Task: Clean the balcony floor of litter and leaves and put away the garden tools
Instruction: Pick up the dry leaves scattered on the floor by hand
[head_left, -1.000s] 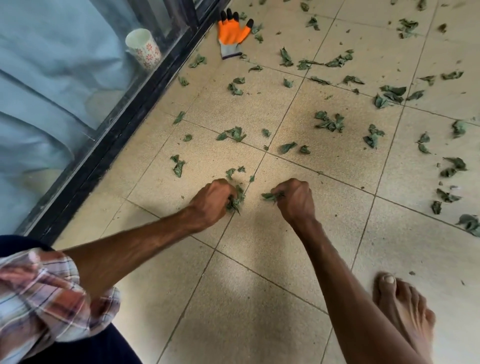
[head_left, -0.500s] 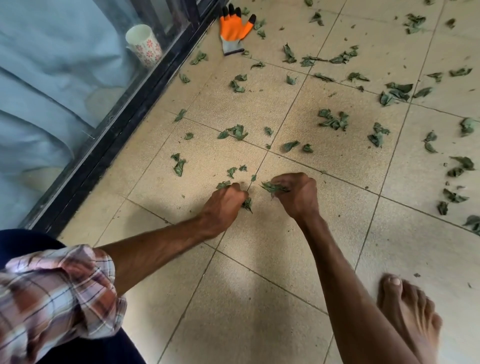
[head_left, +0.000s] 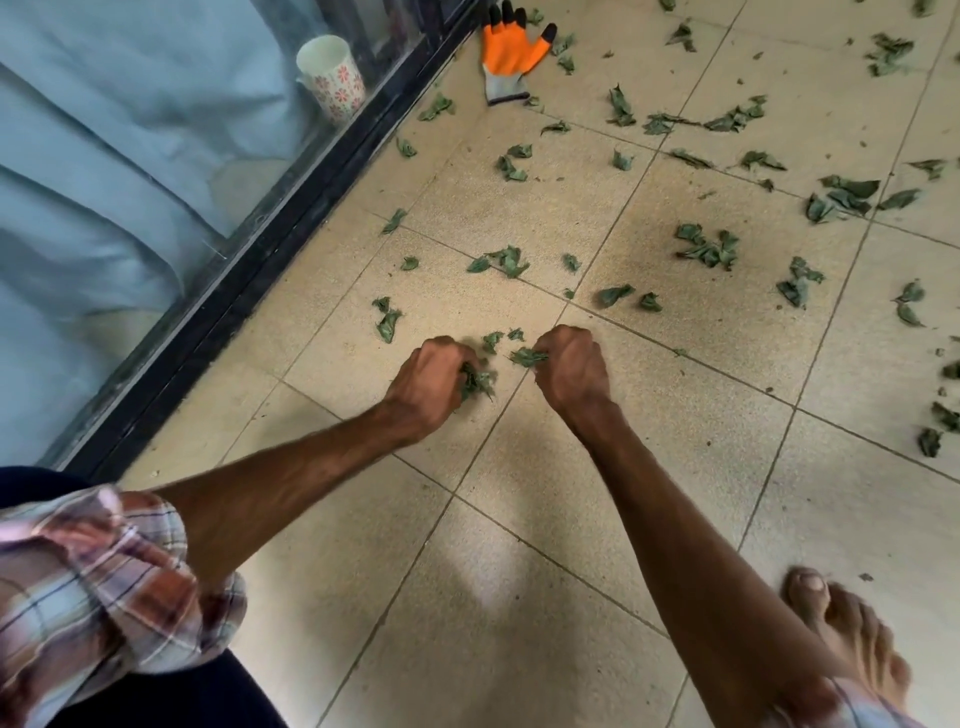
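Two hands reach forward and down to the tiled floor (head_left: 519, 597), forearms stretched out and the fists nearly meeting; the left hand (head_left: 428, 376) is curled knuckles-up around a small bunch of leaves (head_left: 475, 383) that pokes out on its right side; the right hand (head_left: 571, 366) is curled too, pinching one leaf (head_left: 527, 357) that sticks out toward the left hand; two small loose leaves (head_left: 491, 340) lie just beyond the gap between the hands; dozens of scattered leaves (head_left: 706, 249) lie ahead and to the right of the right hand, too many to count; one orange glove (head_left: 511, 57) lies flat well ahead of both hands, near the dark door track (head_left: 260, 260); one flowered mug (head_left: 332, 78) stands behind the glass, ahead and left of the left hand; one bare foot (head_left: 852, 639) is planted behind the right hand, beside that forearm; one rolled plaid sleeve (head_left: 104, 587) covers the left elbow.
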